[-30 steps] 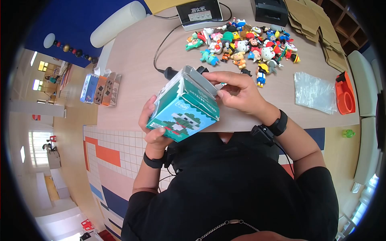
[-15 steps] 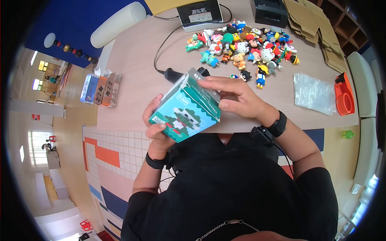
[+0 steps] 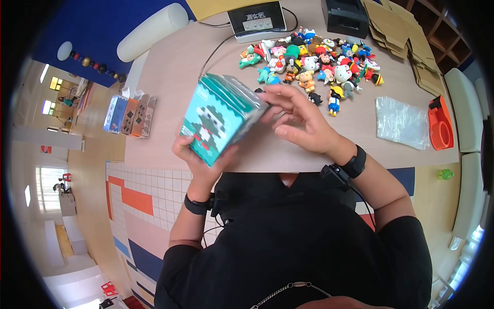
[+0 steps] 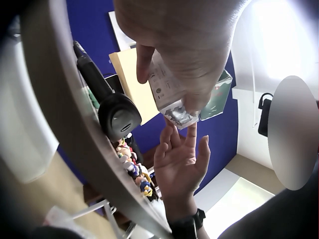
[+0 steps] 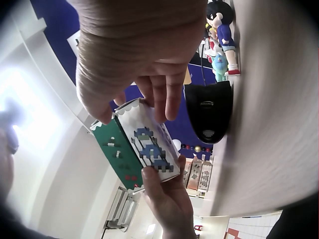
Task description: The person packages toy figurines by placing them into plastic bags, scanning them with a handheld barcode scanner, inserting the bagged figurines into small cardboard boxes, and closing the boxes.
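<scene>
My left hand [image 3: 203, 162] grips a green box [image 3: 208, 121] from below, its thumb on the front, which shows a pixel-block figure. The box is tilted, held in front of me at the table's near edge. Its white side [image 5: 149, 144] with a blue block picture shows in the right wrist view. In the left wrist view, silvery plastic [image 4: 178, 115] appears at one end of the box. My right hand [image 3: 303, 121] is spread loosely to the right, fingertips close to the box's end. A black barcode scanner [image 5: 208, 112] lies behind, mostly hidden by the box in the head view.
Many toy figures [image 3: 309, 64] are heaped at the back of the table [image 3: 170, 103]. Upright small boxes [image 3: 128, 116] stand at left. Clear plastic bags [image 3: 401, 123] and an orange tape dispenser [image 3: 441, 123] lie at right. A display [image 3: 256, 20] and black printer [image 3: 346, 18] stand behind.
My right hand has gone from pinching the box's flap to pressing its top, and is now away to the right. The box has turned and moved left in my left hand.
</scene>
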A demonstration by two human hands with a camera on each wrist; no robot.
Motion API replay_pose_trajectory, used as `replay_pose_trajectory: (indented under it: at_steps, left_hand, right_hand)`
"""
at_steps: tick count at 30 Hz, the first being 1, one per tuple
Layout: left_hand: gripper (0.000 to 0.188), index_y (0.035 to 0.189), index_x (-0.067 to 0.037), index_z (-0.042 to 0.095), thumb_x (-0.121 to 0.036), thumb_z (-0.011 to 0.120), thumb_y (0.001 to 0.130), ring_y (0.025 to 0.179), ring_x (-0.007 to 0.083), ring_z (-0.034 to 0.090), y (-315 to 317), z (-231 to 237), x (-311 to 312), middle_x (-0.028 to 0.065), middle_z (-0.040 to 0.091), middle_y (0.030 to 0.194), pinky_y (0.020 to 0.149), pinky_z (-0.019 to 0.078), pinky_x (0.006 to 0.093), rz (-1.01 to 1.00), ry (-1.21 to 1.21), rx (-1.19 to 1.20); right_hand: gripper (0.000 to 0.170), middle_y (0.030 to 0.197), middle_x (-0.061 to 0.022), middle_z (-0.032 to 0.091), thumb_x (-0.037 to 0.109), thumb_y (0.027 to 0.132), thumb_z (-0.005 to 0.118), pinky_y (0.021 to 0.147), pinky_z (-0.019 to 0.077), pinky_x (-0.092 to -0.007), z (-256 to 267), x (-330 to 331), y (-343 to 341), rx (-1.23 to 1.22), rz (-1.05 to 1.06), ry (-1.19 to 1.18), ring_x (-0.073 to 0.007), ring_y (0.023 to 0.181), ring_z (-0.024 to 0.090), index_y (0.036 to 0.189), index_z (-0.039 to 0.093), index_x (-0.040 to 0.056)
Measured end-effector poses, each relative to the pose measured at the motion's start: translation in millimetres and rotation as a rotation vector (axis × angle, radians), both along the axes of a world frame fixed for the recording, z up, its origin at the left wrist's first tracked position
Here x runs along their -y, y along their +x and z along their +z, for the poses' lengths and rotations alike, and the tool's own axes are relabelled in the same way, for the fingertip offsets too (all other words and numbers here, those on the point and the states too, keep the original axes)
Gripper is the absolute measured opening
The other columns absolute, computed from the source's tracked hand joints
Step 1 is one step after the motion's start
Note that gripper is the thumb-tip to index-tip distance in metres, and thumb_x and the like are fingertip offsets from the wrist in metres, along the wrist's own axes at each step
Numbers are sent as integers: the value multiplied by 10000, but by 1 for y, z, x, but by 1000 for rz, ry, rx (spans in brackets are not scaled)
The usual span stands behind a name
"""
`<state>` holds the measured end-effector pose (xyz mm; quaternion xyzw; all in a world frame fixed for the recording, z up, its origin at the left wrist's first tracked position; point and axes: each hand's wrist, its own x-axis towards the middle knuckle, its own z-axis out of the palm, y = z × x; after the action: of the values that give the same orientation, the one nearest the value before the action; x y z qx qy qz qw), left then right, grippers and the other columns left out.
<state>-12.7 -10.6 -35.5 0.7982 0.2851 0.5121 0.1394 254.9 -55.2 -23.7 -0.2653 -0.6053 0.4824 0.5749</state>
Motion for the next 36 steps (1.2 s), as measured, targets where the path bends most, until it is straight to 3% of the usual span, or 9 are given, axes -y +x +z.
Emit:
replay_pose_trajectory:
  at_steps: [4, 7, 14, 23, 25, 28, 30, 32, 36]
  left_hand:
    - [864, 1307, -91, 278, -181, 898, 713, 1257, 247, 398, -21, 13, -31, 150, 297, 1353, 1037, 379, 406, 237, -97, -72]
    - [843, 1327, -29, 314, -266, 876, 746, 1194, 223, 414, -31, 29, -77, 151, 393, 1267, 1028, 371, 375, 207, -486, 199]
    - [816, 1314, 48, 341, -303, 843, 775, 1221, 363, 443, -73, 6, -173, 278, 438, 1288, 1014, 402, 438, 564, -164, -367]
    - [857, 1354, 36, 352, -329, 850, 760, 1239, 404, 436, -76, -9, -216, 267, 434, 1324, 1053, 372, 455, 556, -262, -329]
    - [818, 1344, 34, 377, -325, 839, 771, 1270, 411, 415, -87, -2, -210, 277, 421, 1349, 1069, 355, 471, 548, -202, -395]
    - [673, 1302, 58, 455, -274, 792, 823, 1268, 387, 444, -73, 6, -157, 242, 463, 1326, 1087, 336, 465, 502, 64, -385]
    - [609, 1303, -1, 481, -224, 773, 817, 1362, 434, 353, -63, 8, -106, 289, 409, 1420, 1129, 284, 509, 359, 24, -322]
    - [532, 1274, -15, 499, -157, 735, 819, 1343, 418, 388, -48, 6, -51, 257, 440, 1402, 1126, 296, 490, 234, -89, -303]
    - [424, 1209, -20, 536, -97, 699, 825, 1323, 398, 423, -33, -25, -1, 238, 450, 1394, 1105, 333, 468, 57, -202, -257]
  right_hand:
    - [554, 1324, -99, 581, 121, 914, 662, 836, 497, -253, -3, -4, 1, -59, -51, -65, -113, 1008, 605, 1426, 455, 65]
    - [536, 1296, -91, 595, 113, 913, 664, 817, 486, -229, -4, -6, 2, -2, -53, -96, -87, 970, 589, 1410, 470, 59]
    - [415, 1176, -57, 661, 119, 919, 655, 767, 465, -206, -2, -6, 4, 66, -72, -92, -51, 913, 573, 1315, 559, 38]
    - [252, 1093, -47, 679, 123, 942, 638, 737, 480, -218, -3, -12, 8, 55, -111, -150, -64, 876, 599, 1172, 628, 21]
    - [196, 1067, -45, 680, 123, 945, 639, 728, 491, -228, 3, -11, 14, 41, -158, -213, -68, 862, 610, 1111, 643, 19]
    - [126, 794, -41, 655, 121, 919, 666, 662, 511, -283, 35, 8, 35, 416, -246, -180, -99, 741, 628, 871, 614, 16]
    - [126, 762, -55, 640, 117, 900, 675, 658, 507, -296, 52, 31, 54, 561, -447, -110, -129, 724, 629, 871, 610, 12]
    - [181, 757, -102, 624, 142, 849, 712, 662, 506, -348, 62, 52, 77, 801, -734, -88, -240, 712, 639, 888, 595, 9]
    - [238, 778, -116, 636, 194, 847, 734, 672, 511, -381, 35, 84, 136, 1055, -1043, -128, -287, 732, 650, 892, 591, 9]
